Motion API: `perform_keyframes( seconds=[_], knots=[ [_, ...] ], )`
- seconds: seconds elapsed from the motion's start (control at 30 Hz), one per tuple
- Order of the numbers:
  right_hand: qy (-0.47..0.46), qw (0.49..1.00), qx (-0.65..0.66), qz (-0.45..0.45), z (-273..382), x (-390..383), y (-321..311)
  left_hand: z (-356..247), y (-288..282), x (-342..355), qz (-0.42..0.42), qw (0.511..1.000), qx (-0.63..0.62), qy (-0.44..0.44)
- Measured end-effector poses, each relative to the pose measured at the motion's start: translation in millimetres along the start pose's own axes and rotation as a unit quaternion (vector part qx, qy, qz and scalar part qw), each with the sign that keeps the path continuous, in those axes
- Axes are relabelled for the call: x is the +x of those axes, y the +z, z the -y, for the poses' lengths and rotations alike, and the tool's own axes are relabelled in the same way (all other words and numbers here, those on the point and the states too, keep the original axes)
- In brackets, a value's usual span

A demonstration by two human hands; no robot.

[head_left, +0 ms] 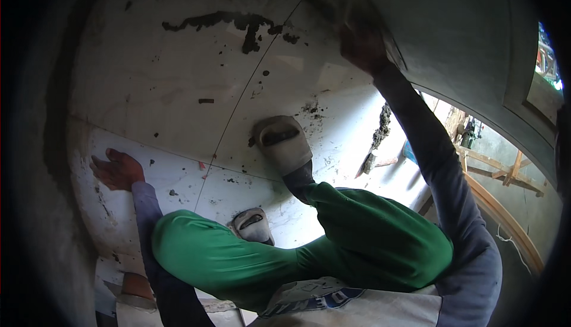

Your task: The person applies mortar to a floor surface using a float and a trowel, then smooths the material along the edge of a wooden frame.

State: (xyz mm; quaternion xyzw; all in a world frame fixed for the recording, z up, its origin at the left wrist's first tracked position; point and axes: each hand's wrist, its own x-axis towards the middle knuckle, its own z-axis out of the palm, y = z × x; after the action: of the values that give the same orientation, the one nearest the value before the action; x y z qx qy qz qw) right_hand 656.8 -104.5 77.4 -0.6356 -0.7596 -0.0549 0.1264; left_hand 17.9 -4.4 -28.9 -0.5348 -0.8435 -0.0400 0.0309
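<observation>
My left hand [116, 169] has its fingers apart over the pale tiled surface [148, 101] at the left, holding nothing; whether it touches it is unclear. My right hand [363, 50] reaches up to the grey plastered wall [452, 35], closed on a blurred flat tool [380, 20], apparently a trowel. Dark mortar smears [250, 32] lie just left of that hand, and a lump of mortar [380, 127] lies below it. My crossed or bent legs in green trousers [380, 232] are below, with pale sandals [285, 148] on my feet.
A wooden frame [493, 169] and a white cord [514, 249] are beyond the wall's edge at the right. An opening [547, 56] shows daylight at upper right. A curved grey wall [44, 148] runs along the left. A brown object [137, 285] is at lower left.
</observation>
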Motion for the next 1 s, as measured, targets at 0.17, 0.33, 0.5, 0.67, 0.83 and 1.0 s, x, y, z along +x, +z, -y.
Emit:
perform_keyframes(
  seconds=[0.17,0.33,0.5,0.67,0.83,1.0],
  knots=[
    [0.004,0.998,-0.022,0.056,-15,-20,36,9,6,4,-0.018,1.000,0.010,0.012],
    [-0.010,0.999,-0.017,0.039,-2,9,14,4,3,1,-0.019,1.000,0.025,0.003],
    [0.054,0.992,-0.022,0.109,3,13,36,17,18,5,-0.036,0.999,0.031,0.015],
    [-0.089,0.992,-0.088,-0.014,-9,16,3,10,11,2,-0.037,0.999,0.015,0.024],
    [0.057,0.988,-0.042,0.139,-2,32,50,10,23,1,-0.036,0.999,0.021,0.015],
    [-0.025,0.996,0.074,0.033,-11,14,-6,7,17,3,-0.036,0.999,0.028,0.028]
  ],
)
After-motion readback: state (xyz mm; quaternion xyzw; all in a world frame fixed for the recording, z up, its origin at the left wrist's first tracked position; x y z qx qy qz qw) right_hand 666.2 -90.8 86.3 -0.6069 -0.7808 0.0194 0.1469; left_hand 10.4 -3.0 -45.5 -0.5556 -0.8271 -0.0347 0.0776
